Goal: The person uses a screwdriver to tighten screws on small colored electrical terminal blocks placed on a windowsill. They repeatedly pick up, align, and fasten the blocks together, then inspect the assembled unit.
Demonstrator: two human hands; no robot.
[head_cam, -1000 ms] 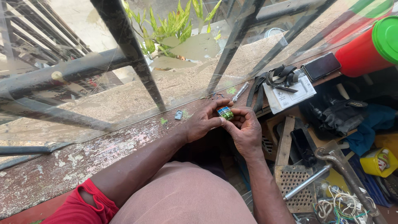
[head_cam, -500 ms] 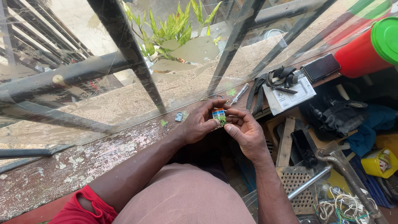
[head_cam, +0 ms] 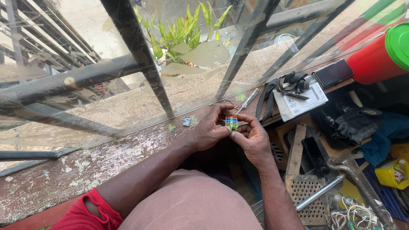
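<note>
Peeling painted desk [head_cam: 85,166] by the window bars: left hand [head_cam: 208,132] and right hand [head_cam: 251,138] both pinch a small multicoloured component [head_cam: 231,122]; one slip could drop it among the clutter.

A white rectangular package [head_cam: 300,100] with small dark printed marks lies on the far right part of the surface [head_cam: 85,166], partly under black straps [head_cam: 283,85]. Just beyond it, toward the right edge, a dark phone screen [head_cam: 333,73] lies flat and unlit, beside a red container [head_cam: 375,59]. Lower right, a yellow bottle [head_cam: 394,172] carries a small red-and-white label.
</note>
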